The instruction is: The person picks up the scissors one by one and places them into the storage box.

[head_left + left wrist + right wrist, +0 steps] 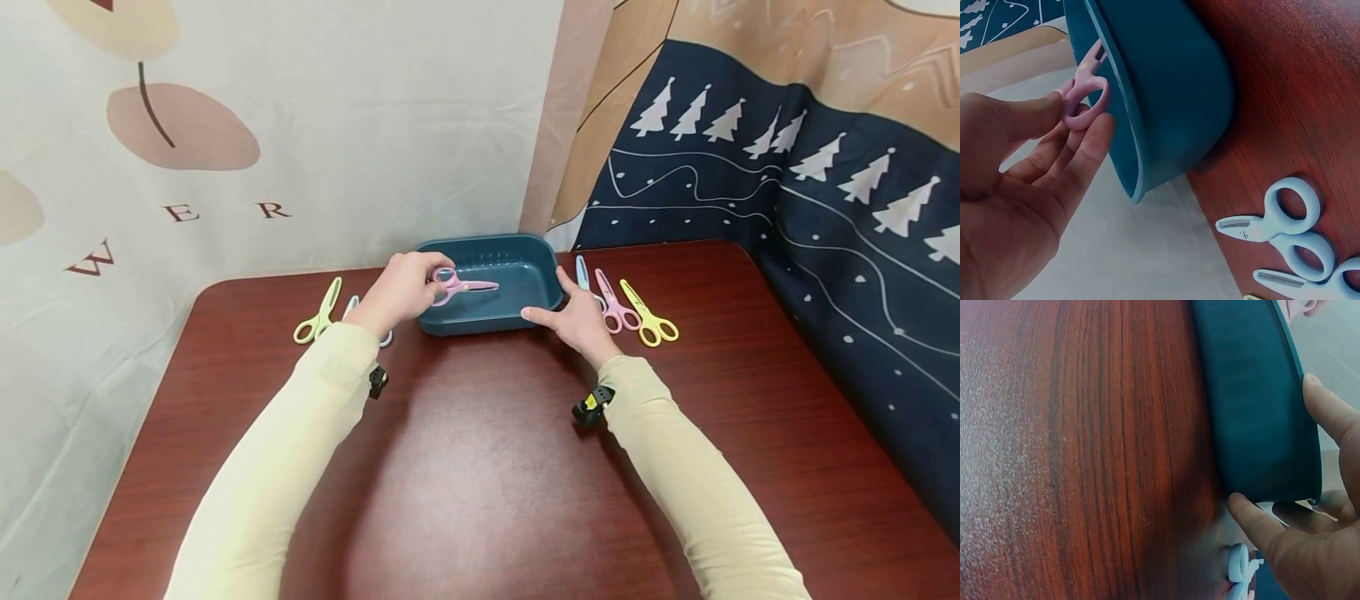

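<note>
My left hand (405, 289) pinches the handle loops of a pair of pink scissors (468, 286) between thumb and fingers. The blades point right, over the inside of a dark teal plastic bin (487, 326). In the left wrist view, the pink scissors (1088, 84) reach past the bin's rim. At the bin's front right corner, my right hand (581, 321) holds on, thumb at the front rim and fingers along the right side. The right wrist view shows that thumb on the rim and the index fingertip low on the bin's wall (1260, 412).
Left of the bin lie yellow-green scissors (322, 312) and light blue scissors (1272, 228), partly covered by my left arm in the head view. On its right are blue scissors (582, 272), pink scissors (617, 304) and yellow scissors (649, 317). Fabric-covered walls stand behind the reddish-brown table (480, 467).
</note>
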`<action>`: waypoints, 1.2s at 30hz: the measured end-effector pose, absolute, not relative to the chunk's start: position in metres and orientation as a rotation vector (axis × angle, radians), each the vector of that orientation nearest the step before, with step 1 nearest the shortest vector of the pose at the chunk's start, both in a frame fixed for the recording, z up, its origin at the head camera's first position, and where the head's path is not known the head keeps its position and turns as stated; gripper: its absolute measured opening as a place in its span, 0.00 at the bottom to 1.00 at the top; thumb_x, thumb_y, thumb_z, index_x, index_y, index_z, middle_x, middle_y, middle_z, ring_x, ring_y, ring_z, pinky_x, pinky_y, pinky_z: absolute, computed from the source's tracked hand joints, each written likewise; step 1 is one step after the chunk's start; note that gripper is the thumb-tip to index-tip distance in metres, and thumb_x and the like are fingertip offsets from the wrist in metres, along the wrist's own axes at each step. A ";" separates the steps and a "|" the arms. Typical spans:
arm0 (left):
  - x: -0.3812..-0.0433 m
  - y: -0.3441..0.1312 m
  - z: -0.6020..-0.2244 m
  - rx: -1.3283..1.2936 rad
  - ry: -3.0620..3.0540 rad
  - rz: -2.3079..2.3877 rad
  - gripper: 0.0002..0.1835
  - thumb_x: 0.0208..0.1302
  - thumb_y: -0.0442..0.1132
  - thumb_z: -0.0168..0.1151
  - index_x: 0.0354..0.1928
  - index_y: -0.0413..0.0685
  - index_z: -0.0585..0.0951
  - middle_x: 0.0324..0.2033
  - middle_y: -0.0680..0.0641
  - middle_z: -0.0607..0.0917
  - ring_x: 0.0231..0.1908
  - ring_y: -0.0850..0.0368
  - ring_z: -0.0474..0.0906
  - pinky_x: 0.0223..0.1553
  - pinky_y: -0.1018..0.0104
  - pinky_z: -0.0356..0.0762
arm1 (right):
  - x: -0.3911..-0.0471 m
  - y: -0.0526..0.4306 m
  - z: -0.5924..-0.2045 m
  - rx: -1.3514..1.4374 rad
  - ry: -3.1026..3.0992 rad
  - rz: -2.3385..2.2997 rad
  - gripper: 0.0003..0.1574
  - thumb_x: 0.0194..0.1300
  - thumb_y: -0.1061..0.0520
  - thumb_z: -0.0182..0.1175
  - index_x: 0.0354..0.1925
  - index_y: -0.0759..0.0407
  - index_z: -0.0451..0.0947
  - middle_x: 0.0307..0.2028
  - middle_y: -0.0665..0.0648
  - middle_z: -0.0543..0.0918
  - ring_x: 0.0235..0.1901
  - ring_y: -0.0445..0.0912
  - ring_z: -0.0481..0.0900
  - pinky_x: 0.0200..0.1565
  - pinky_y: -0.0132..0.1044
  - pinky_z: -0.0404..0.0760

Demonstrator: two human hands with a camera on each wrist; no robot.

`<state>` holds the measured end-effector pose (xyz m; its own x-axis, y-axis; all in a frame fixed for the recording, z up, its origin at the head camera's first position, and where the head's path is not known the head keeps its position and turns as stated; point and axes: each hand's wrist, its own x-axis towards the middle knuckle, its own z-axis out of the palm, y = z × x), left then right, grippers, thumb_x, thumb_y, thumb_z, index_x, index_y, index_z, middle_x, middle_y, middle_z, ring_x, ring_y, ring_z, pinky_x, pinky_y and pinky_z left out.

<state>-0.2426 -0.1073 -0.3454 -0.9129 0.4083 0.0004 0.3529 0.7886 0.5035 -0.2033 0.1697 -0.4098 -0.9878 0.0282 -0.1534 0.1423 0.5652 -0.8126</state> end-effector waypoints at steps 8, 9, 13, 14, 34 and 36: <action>-0.249 -0.107 -0.347 0.598 2.809 0.757 0.19 0.73 0.31 0.56 0.63 0.43 0.82 0.38 0.42 0.85 0.36 0.47 0.76 0.37 0.58 0.75 | -0.203 0.170 -0.410 0.152 2.672 -1.397 0.64 0.64 0.42 0.73 0.83 0.54 0.46 0.81 0.59 0.53 0.78 0.60 0.56 0.74 0.58 0.62; -0.250 -0.107 -0.347 0.596 2.802 0.757 0.19 0.73 0.31 0.56 0.63 0.43 0.82 0.37 0.42 0.84 0.36 0.47 0.75 0.37 0.59 0.75 | -0.204 0.170 -0.410 0.150 2.674 -1.397 0.64 0.64 0.42 0.73 0.83 0.54 0.46 0.81 0.59 0.53 0.78 0.59 0.56 0.74 0.57 0.61; -0.254 -0.106 -0.348 0.586 2.777 0.758 0.18 0.74 0.32 0.56 0.63 0.44 0.82 0.36 0.42 0.83 0.34 0.49 0.75 0.35 0.60 0.74 | -0.204 0.170 -0.411 0.142 2.679 -1.393 0.64 0.64 0.42 0.73 0.83 0.55 0.46 0.81 0.59 0.53 0.79 0.59 0.55 0.75 0.57 0.60; -0.255 -0.106 -0.348 0.583 2.769 0.756 0.18 0.74 0.32 0.56 0.63 0.44 0.82 0.35 0.42 0.82 0.34 0.49 0.75 0.34 0.61 0.74 | -0.204 0.170 -0.411 0.139 2.679 -1.393 0.64 0.64 0.42 0.73 0.83 0.55 0.46 0.81 0.59 0.53 0.79 0.59 0.55 0.75 0.57 0.60; -0.267 -0.101 -0.351 0.561 2.639 0.640 0.19 0.75 0.32 0.50 0.63 0.43 0.81 0.54 0.35 0.82 0.40 0.47 0.80 0.39 0.61 0.77 | -0.203 0.169 -0.411 0.152 2.679 -1.414 0.64 0.63 0.42 0.74 0.83 0.54 0.47 0.80 0.60 0.55 0.78 0.60 0.56 0.74 0.57 0.62; -0.269 -0.101 -0.351 0.557 2.623 0.615 0.20 0.75 0.31 0.50 0.63 0.43 0.81 0.56 0.34 0.81 0.44 0.46 0.79 0.40 0.61 0.78 | -0.203 0.169 -0.411 0.153 2.676 -1.418 0.64 0.63 0.42 0.73 0.83 0.54 0.47 0.80 0.60 0.55 0.78 0.60 0.56 0.74 0.57 0.62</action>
<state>-0.2689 -0.1006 -0.3510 -0.8459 0.4565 -0.2759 0.2864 0.8250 0.4871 -0.2030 0.1689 -0.4112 -0.9890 0.0376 -0.1434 0.1397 0.5591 -0.8172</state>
